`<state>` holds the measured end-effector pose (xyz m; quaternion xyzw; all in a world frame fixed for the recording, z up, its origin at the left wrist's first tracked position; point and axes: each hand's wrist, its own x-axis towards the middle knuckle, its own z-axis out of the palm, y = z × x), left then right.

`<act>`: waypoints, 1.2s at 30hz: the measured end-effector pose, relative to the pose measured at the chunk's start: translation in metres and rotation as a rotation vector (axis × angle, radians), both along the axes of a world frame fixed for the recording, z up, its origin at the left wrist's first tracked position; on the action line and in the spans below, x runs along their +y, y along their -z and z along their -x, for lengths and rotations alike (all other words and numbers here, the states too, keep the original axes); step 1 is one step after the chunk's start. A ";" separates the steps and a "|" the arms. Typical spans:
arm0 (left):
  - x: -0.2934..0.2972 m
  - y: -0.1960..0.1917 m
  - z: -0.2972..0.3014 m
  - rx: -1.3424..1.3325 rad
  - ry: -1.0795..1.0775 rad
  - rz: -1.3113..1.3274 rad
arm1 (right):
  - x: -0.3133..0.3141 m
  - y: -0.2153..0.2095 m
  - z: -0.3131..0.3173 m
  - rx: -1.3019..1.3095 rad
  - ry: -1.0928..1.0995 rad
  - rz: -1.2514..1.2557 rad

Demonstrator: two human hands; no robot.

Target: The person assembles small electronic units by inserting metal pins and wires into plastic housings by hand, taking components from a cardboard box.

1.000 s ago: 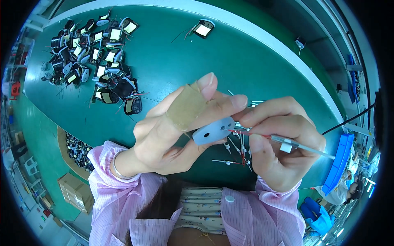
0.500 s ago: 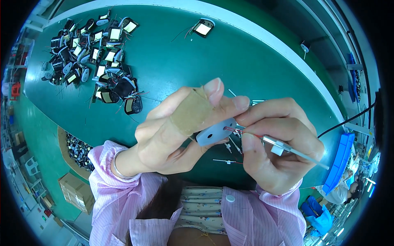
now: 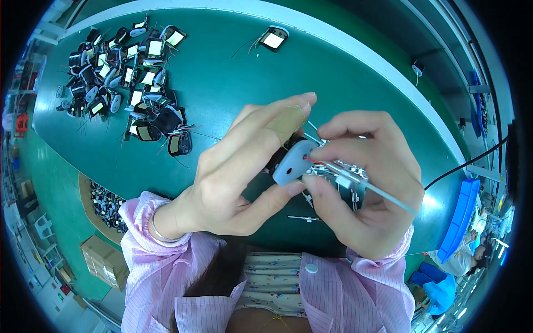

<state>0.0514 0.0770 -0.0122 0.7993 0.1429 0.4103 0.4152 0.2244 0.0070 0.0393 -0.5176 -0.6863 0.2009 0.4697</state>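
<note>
My left hand (image 3: 239, 166) pinches a small pale grey-blue plastic part (image 3: 291, 162) with a hole in it, held up over the green table (image 3: 222, 77). A tan tape strip wraps one left finger. My right hand (image 3: 369, 183) grips a thin grey tube with a white clip (image 3: 369, 186) and holds its tip against the part, where a thin red wire shows. Under both hands lie a few loose thin metal pins (image 3: 302, 218) on the table.
A heap of several small black coil parts with light faces (image 3: 125, 83) lies at the far left of the table. One more such part (image 3: 273, 39) sits alone at the back. A blue tray (image 3: 461, 216) is at the right, cardboard boxes (image 3: 102, 261) on the floor lower left.
Both hands have come closer together and nearer to the camera. The right hand has shifted the tube's tip onto the grey-blue part, which now sits turned between the left fingers.
</note>
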 end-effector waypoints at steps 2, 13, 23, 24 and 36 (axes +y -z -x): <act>0.004 -0.003 0.000 0.050 -0.047 -0.087 | -0.001 -0.003 -0.002 0.042 0.006 0.049; -0.003 -0.021 0.007 0.192 0.094 0.445 | -0.006 0.004 -0.009 0.045 0.037 0.186; 0.001 -0.001 0.005 0.072 0.139 0.440 | -0.005 0.009 -0.020 0.002 -0.011 0.294; 0.000 0.001 0.002 0.008 0.103 0.280 | -0.004 0.008 -0.021 0.120 -0.012 0.433; 0.002 -0.003 -0.006 0.099 0.004 0.169 | -0.008 0.021 -0.003 -0.235 0.140 -0.003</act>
